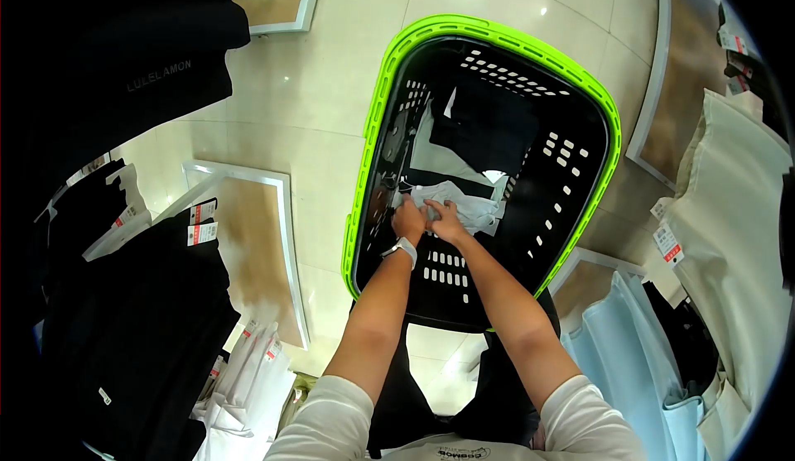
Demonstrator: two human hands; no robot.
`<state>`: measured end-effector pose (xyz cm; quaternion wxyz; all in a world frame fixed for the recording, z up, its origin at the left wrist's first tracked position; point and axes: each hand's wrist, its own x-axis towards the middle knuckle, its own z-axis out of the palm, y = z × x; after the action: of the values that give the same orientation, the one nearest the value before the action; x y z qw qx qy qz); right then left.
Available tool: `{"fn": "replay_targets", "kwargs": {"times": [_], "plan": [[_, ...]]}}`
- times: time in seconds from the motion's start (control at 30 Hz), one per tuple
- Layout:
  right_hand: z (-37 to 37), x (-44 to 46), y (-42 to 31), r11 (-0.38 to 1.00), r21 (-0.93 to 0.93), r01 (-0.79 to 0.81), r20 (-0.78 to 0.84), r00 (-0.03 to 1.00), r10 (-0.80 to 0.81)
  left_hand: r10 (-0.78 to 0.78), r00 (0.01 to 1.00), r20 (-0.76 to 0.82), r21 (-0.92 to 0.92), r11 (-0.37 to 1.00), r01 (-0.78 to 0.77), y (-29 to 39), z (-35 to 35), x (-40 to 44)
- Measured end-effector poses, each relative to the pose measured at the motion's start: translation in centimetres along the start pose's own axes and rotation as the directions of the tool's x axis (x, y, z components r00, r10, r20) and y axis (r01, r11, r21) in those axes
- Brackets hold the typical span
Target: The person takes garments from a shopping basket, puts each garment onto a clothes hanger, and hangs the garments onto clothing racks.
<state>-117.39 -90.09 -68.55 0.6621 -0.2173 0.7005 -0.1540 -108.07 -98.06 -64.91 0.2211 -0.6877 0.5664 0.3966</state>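
- Two bare hands are inside a black basket with a green rim [451, 22], both at a white cloth [468, 204] that lies near its closer end.
- The left hand [409, 219], with a pale watch [404, 250] on its wrist, has its fingers bent down at the cloth's near edge; whether they pinch it cannot be told.
- The right hand [445, 219] sits just beside it, fingers bent and partly apart over the same edge — whether it grips or only touches is also unclear.
- Done, as far as shows: several pieces are already in the basket. A black garment [489, 130] lies toward the far end, with a grey piece [435, 159] partly under it and a small white tag [494, 176] near its lower corner.
- Left, by the look of it: the white cloth is rumpled rather than flat, so the handling of this piece seems under way, not finished.
- Outside the basket, other clothes hang on both sides — dark garments [124, 312] at the left, a light blue garment [617, 337] and a pale garment [737, 204] with a price tag [667, 242] at the right. Neither hand is near these.
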Motion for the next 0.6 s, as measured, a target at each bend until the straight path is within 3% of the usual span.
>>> {"fn": "replay_targets", "kwargs": {"times": [0.1, 0.23, 0.3, 0.4, 0.43, 0.47, 0.5, 0.57, 0.6], "plan": [[0.2, -0.4, 0.1, 0.993, 0.101, -0.053, 0.013, 0.999, 0.052, 0.003, 0.999, 0.045, 0.011, 1.0, -0.004, -0.4, 0.7, -0.4], [-2.6, -6.6, -1.3, 0.99, 0.03, -0.137, -0.361, 0.922, 0.139, 0.182, 0.983, -0.037, 0.018, 0.983, -0.182, 0.4, -1.3, -5.4], [-5.1, -11.7, -3.0, 0.982, -0.013, -0.189, -0.38, 0.909, 0.169, 0.226, 0.974, -0.032, -0.002, 0.974, -0.226, 1.7, -3.8, -10.2], [-7.5, -19.3, -5.5, 0.964, 0.072, -0.257, -0.223, 0.938, 0.266, 0.327, 0.944, -0.05, -0.092, 0.939, -0.33, 2.8, -7.9, -18.5], [-8.4, -22.1, -6.9, 0.969, 0.03, -0.244, -0.169, 0.955, 0.245, 0.444, 0.89, -0.108, -0.143, 0.879, -0.455, 3.1, -9.3, -21.0], [-9.5, -24.7, -8.5, 0.967, -0.023, -0.255, -0.111, 0.962, 0.251, 0.463, 0.881, -0.099, -0.137, 0.87, -0.473, 4.1, -11.6, -24.3], [-10.6, -26.9, -9.6, 0.94, -0.212, -0.268, -0.075, 0.963, 0.258, 0.508, 0.85, -0.139, -0.132, 0.841, -0.524, 4.7, -13.4, -27.2], [-12.4, -32.7, -13.5, 0.879, -0.471, -0.07, -0.282, 0.956, -0.075, 0.534, 0.82, -0.205, -0.235, 0.787, -0.571, 6.1, -17.7, -33.0], [-13.8, -34.8, -15.7, 0.902, -0.431, 0.016, -0.257, 0.956, -0.14, 0.553, 0.808, -0.204, -0.246, 0.769, -0.589, 6.4, -19.4, -35.7]]}}
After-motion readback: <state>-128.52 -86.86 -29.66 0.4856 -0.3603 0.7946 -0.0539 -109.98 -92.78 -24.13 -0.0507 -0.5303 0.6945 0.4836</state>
